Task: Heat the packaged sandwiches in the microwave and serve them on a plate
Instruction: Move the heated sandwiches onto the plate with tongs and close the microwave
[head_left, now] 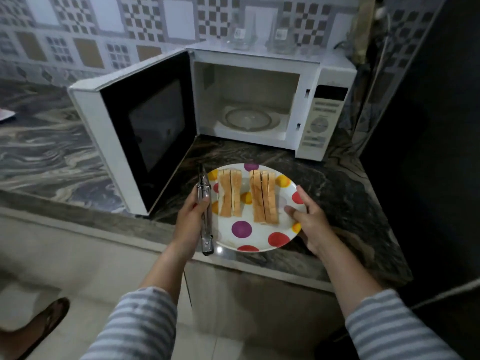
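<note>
A white plate (pixel 249 237) with coloured dots sits on the dark counter in front of the microwave. Two sandwiches stand on it, one to the left (pixel 230 193) and one to the right (pixel 265 197), both out of any packaging. My left hand (pixel 191 216) grips metal tongs (pixel 205 211) along the plate's left rim. My right hand (pixel 309 219) holds the plate's right rim, thumb on top. The white microwave (pixel 259 100) stands behind with its door (pixel 145 133) swung open to the left; only the glass turntable (pixel 249 119) is inside.
The marbled counter (pixel 46 152) runs left of the open door. Glass items (pixel 241 35) stand on top of the microwave. A dark wall (pixel 428 152) closes the right side. A foot in a sandal (pixel 39 326) is on the floor at lower left.
</note>
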The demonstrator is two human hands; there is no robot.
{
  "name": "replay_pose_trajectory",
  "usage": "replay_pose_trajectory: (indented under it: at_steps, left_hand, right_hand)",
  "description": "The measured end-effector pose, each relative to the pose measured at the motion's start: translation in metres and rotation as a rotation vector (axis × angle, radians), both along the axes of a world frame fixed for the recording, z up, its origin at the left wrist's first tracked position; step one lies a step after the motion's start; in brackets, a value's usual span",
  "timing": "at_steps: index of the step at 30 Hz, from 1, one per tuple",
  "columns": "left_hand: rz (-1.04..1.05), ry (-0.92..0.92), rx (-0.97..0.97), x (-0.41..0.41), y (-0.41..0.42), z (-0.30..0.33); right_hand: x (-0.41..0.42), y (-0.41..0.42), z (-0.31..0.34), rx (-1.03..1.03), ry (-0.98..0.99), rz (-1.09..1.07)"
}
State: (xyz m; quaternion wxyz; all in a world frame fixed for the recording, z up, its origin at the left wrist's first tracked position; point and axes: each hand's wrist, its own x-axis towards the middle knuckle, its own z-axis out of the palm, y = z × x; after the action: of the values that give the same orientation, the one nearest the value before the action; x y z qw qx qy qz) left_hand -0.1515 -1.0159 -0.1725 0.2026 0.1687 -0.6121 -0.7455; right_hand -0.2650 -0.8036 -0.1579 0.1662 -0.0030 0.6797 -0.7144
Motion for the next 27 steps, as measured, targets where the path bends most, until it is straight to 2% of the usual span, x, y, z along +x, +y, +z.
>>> replay_pose_trajectory:
  at_steps: [7, 13, 21, 27]
  left_hand:
    - [0.146, -0.031, 0.007, 0.114, 0.056, -0.016]
    - [0.236, -0.081, -0.009, 0.209, 0.071, -0.027]
    - [0.350, -0.059, -0.045, 0.311, 0.031, -0.014]
    - [0.351, -0.064, -0.040, 0.372, -0.044, -0.008]
  right_hand:
    - [0.092, 0.036, -0.009, 0.051, 0.000, 0.140]
    - [0.163, 0.041, -0.023, 0.021, -0.027, 0.264]
    - [0.241, -0.025, -0.030, -0.081, -0.033, 0.384]
    - [0.298, -0.099, -0.027, -0.086, 0.011, 0.421]
